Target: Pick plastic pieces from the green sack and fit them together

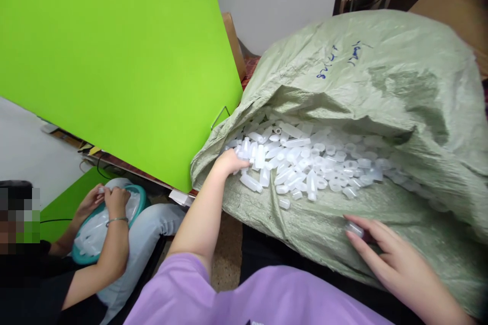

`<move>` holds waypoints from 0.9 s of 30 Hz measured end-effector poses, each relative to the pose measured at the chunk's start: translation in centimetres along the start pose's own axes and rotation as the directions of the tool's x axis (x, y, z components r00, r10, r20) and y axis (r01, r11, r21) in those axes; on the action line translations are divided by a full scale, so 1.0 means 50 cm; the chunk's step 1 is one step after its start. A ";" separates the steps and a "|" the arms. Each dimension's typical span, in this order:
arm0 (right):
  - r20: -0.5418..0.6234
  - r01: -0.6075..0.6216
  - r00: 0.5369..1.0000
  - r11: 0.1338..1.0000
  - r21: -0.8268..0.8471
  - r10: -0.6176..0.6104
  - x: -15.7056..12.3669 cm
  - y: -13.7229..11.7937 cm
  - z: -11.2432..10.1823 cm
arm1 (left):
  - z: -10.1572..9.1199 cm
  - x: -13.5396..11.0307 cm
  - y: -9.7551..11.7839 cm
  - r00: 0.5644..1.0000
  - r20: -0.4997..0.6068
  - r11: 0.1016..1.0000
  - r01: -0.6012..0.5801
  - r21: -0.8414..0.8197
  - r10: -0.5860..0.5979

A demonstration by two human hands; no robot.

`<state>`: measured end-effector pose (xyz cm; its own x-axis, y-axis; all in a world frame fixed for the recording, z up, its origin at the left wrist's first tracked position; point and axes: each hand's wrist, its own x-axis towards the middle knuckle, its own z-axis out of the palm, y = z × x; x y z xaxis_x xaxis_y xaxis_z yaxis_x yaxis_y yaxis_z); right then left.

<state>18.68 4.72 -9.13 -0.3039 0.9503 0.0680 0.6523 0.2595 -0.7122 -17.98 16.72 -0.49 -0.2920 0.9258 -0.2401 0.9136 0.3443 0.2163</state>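
Note:
A big green woven sack (366, 76) lies open in front of me, full of small translucent white plastic bottles (301, 157). My left hand (230, 161) reaches into the sack's mouth, fingers curled round several bottles at the near left of the heap. My right hand (385, 249) rests on the sack's lower flap, thumb and fingers pinching one small bottle (354, 229).
A bright green board (114, 56) leans at the left. Below it another person sits with a teal-rimmed basin (139, 198) of bottles on their lap, both hands (109, 198) at its rim. A cardboard box (234, 43) stands behind the board. My purple sleeve fills the bottom.

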 end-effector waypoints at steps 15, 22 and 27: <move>-0.071 0.014 0.997 1.000 0.011 -0.013 0.001 -0.010 -0.004 | 0.006 -0.013 -0.036 0.998 -0.064 0.975 -0.010 0.224 0.025; -0.151 -0.088 0.984 0.994 0.072 0.098 -0.010 -0.010 -0.007 | 0.063 -0.080 -0.092 0.926 -0.362 0.986 -0.148 -0.080 0.109; -0.120 -0.033 0.992 0.999 0.029 0.036 -0.004 -0.043 -0.017 | 0.082 -0.094 -0.093 0.952 -0.306 0.984 -0.061 -0.169 0.007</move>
<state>17.93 4.13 -7.04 -0.1943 0.9729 0.1255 0.6413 0.2228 -0.7342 -19.69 10.11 -4.26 -0.3583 0.9315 0.0621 0.8687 0.3083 0.3877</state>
